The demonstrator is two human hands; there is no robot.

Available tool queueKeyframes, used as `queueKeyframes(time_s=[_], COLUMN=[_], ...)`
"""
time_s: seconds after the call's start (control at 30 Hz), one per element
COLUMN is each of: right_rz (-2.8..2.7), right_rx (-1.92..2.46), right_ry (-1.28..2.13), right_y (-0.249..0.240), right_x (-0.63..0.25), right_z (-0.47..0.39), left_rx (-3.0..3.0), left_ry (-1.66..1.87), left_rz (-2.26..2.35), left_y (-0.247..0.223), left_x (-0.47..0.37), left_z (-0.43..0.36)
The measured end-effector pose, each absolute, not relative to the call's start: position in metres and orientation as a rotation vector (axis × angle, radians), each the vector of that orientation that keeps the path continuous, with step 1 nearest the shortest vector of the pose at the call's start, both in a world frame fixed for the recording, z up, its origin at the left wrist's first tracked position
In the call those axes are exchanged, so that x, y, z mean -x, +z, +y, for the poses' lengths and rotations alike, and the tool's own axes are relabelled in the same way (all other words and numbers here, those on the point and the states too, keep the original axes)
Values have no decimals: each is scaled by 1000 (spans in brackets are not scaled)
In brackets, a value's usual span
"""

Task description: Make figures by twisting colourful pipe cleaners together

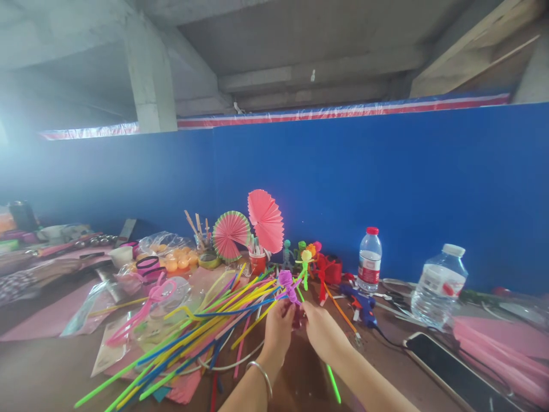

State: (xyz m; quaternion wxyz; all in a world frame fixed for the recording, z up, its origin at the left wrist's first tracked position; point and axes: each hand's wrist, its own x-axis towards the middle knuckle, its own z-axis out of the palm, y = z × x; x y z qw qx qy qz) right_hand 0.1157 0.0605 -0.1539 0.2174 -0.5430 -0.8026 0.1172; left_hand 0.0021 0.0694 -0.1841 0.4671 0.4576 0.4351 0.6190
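A purple pipe-cleaner figure [286, 282] stands up just above my fingers, its arms spread. My left hand [278, 329], with a bangle on the wrist, pinches it from below. Close beside, the fingers of my right hand [321, 329] are closed at the figure's lower end, which they largely hide. A loose pile of yellow, blue, green and pink pipe cleaners [201, 332] lies to the left of my hands. Behind the purple one are a yellow-green figure [306, 266], a red figure [321, 277] and a teal figure [287, 252].
A blue glue gun [361, 303] lies right of my hands, near two water bottles [369, 260] and a phone [454, 372]. Folded paper fans [266, 220] stand in a red cup [258, 263]. Orange balls [180, 258] sit at left, before a blue partition [334, 177].
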Motion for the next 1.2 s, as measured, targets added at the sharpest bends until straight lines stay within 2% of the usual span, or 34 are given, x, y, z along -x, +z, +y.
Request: queueKeyframes(time_s=[0.27,0.77,0.97,1.2], right_rz=[-2006,-1927,-1856,-1802], right_rx=[1461,1452,1314,1281], right_ry=[397,331,503,553], right_y=[-155,-148,-145,-147], right_x=[-130,-123,-123,-123], right_z=[76,65,66,67], left_rx=[-1094,-1110,-898,-815], left_ry=[1674,1574,1524,1483], left_rz=[1148,1026,745,699], left_y=[-182,-184,-181,-176], left_x=[9,3,-1,-2], left_z=[72,70,70,68])
